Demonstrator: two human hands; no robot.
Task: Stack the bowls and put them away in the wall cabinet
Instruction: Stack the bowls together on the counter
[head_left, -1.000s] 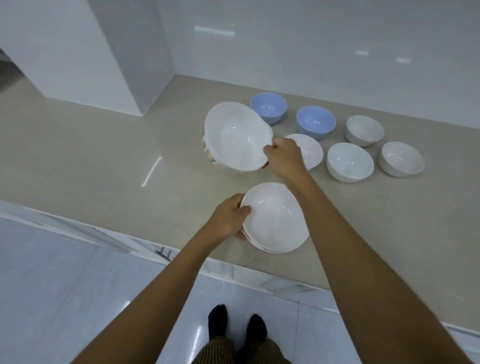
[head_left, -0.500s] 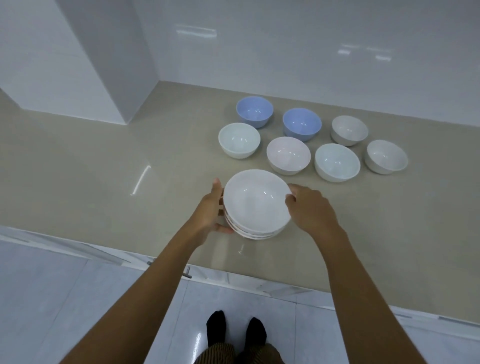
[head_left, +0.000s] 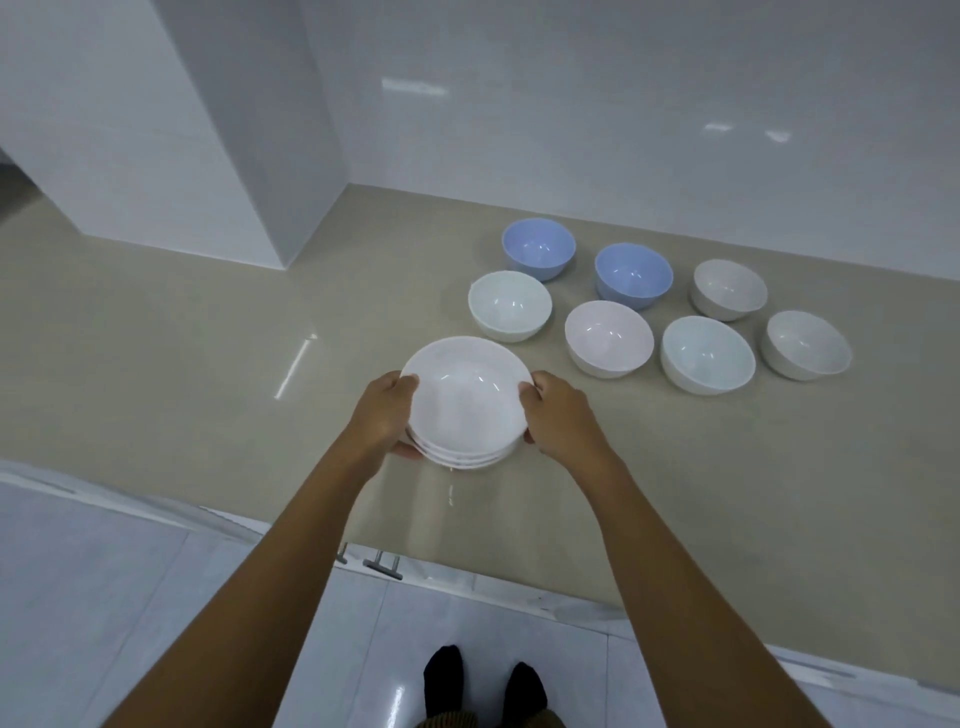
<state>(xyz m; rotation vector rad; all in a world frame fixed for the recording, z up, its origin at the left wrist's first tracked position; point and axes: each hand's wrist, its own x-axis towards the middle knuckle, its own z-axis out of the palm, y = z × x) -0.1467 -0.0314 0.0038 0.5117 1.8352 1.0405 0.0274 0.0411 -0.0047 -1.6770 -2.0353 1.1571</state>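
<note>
A stack of shallow white bowls (head_left: 465, 400) is held a little above the beige counter (head_left: 208, 364). My left hand (head_left: 382, 415) grips its left rim and underside. My right hand (head_left: 558, 421) grips its right rim. Behind the stack stand several single bowls in two rows: two blue bowls (head_left: 538, 254) (head_left: 634, 274), a white bowl (head_left: 509, 305), a pinkish bowl (head_left: 609, 338), a pale bluish bowl (head_left: 707, 355), and two off-white bowls (head_left: 729, 289) (head_left: 808, 344).
A glossy white wall (head_left: 623, 104) backs the counter, and a white cabinet block (head_left: 171, 130) stands on it at the left. A drawer handle (head_left: 382, 565) shows below the counter's front edge. My feet (head_left: 483, 680) stand on the tiled floor.
One second ago my right hand carried some white bowls onto those held by my left. Now both hands hold the joined stack by its rims, lifted slightly off the counter.
</note>
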